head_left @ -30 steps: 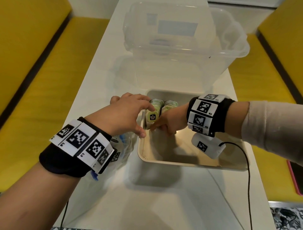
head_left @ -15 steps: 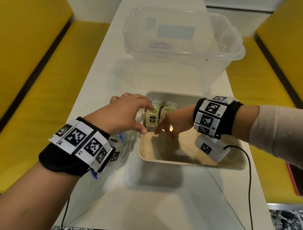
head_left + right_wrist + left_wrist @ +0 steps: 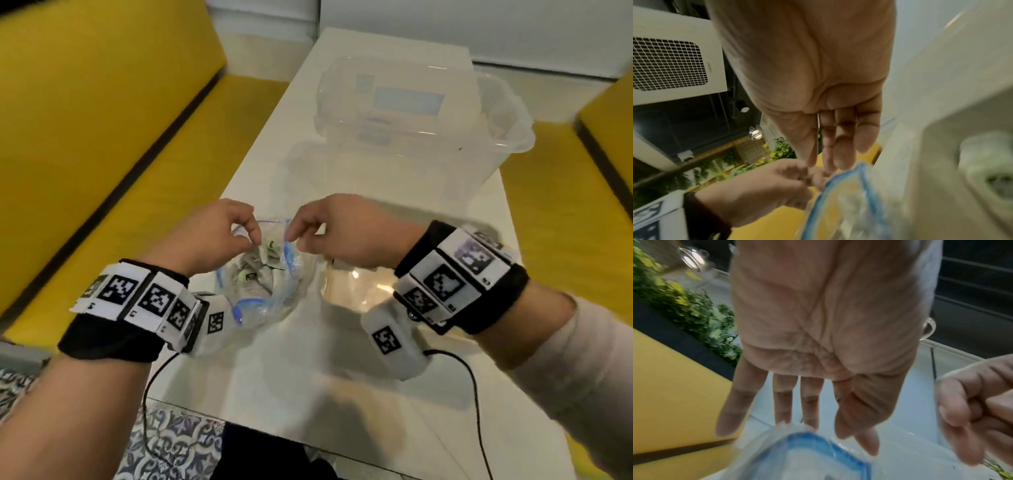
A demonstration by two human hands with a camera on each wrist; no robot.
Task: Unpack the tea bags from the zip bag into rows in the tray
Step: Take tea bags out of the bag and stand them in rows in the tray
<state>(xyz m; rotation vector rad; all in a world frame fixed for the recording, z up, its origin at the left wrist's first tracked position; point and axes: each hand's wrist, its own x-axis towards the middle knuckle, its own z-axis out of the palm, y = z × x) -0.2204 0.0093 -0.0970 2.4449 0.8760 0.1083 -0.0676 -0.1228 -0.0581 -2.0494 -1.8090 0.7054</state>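
The clear zip bag [image 3: 263, 291] with a blue zip rim stands on the white table, its mouth open. Several tea bags [image 3: 255, 274] lie inside it. My left hand [image 3: 251, 236] pinches the left side of the rim, and my right hand [image 3: 293, 236] pinches the right side. In the left wrist view my left hand [image 3: 818, 426] reaches down to the blue rim [image 3: 818, 444]. The right wrist view has my right hand [image 3: 824, 162] at the rim [image 3: 861, 172]. The beige tray [image 3: 356, 281] sits right of the bag, largely hidden by my right wrist. Tea bags [image 3: 982, 154] stand in it.
A large clear plastic box [image 3: 421, 113] stands at the far end of the table [image 3: 308, 394]. Yellow benches [image 3: 85, 137] run along both sides. A black cable [image 3: 476, 394] trails from my right wrist over the near table.
Both hands have left the tea bags in the tray, moved left to the zip bag and taken hold of its rim. The head view has swung left and down.
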